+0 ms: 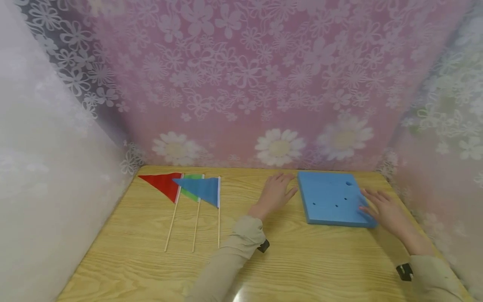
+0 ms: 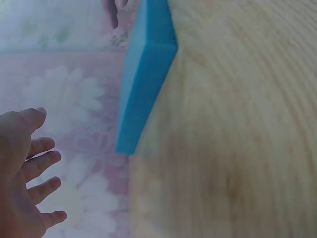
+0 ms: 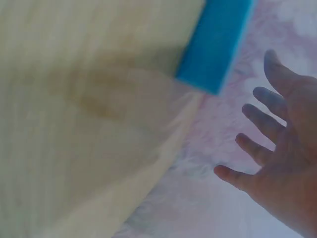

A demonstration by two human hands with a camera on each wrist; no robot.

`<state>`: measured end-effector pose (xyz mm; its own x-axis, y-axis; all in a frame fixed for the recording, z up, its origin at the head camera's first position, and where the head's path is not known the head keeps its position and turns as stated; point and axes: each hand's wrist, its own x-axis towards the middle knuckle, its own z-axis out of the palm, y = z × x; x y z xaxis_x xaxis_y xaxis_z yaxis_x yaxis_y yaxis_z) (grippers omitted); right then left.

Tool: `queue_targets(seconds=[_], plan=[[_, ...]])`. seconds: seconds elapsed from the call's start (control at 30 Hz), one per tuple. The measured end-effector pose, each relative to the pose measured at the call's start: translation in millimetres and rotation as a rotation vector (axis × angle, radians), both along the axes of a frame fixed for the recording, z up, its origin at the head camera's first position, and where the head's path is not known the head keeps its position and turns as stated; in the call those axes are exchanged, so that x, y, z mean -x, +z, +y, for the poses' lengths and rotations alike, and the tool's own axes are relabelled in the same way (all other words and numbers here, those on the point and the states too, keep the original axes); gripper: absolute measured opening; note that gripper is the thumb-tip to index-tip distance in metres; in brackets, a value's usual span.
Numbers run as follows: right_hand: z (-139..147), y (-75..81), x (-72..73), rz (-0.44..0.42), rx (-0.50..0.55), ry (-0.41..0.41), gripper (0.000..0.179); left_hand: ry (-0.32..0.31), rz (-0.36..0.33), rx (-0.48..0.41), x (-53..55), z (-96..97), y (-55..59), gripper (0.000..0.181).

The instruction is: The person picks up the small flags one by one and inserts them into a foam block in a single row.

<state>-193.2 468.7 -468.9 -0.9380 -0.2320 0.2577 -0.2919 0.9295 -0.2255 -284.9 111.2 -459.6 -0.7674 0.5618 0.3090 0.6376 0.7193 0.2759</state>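
Observation:
A flat blue foam block (image 1: 326, 197) with several small holes and one larger hole lies at the right of the table. To its left, my left hand (image 1: 275, 193) hovers with fingers spread, apart from the block's edge. My right hand (image 1: 386, 212) is at the block's right side, fingers extended; in the right wrist view the hand (image 3: 292, 134) shows a gap to the block (image 3: 215, 47). The left wrist view shows the left hand (image 2: 25, 173) holding nothing, with the block's side (image 2: 143, 89) beyond it.
Three pennant flags on thin sticks lie at the table's left: a red flag (image 1: 164, 184), a green flag (image 1: 190, 195) partly covered, and a blue flag (image 1: 205, 188). Flower-patterned curtains (image 1: 241, 84) border the wooden table (image 1: 286, 268) at the back and sides.

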Motion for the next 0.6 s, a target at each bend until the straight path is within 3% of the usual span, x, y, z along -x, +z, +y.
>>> queue_targets(seconds=[0.13, 0.23, 0.37, 0.6], plan=[[11, -8.9, -3.1, -0.164, -0.014, -0.005, 0.073, -0.014, -0.049, 0.113, -4.6, 22.1, -11.2, 0.059], [15, -13.7, -2.8, -0.231, -0.034, -0.004, 0.075, -0.051, -0.102, 0.184, -13.8, 32.6, -14.5, 0.065], [16, -17.2, -1.7, -0.236, -0.028, 0.008, 0.074, -0.076, -0.166, 0.269, -22.0, 42.4, -19.7, 0.073], [15, -17.5, -2.5, -0.220, -0.065, 0.002, 0.072, -0.048, -0.185, 0.338, -25.3, 48.7, -23.1, 0.075]])
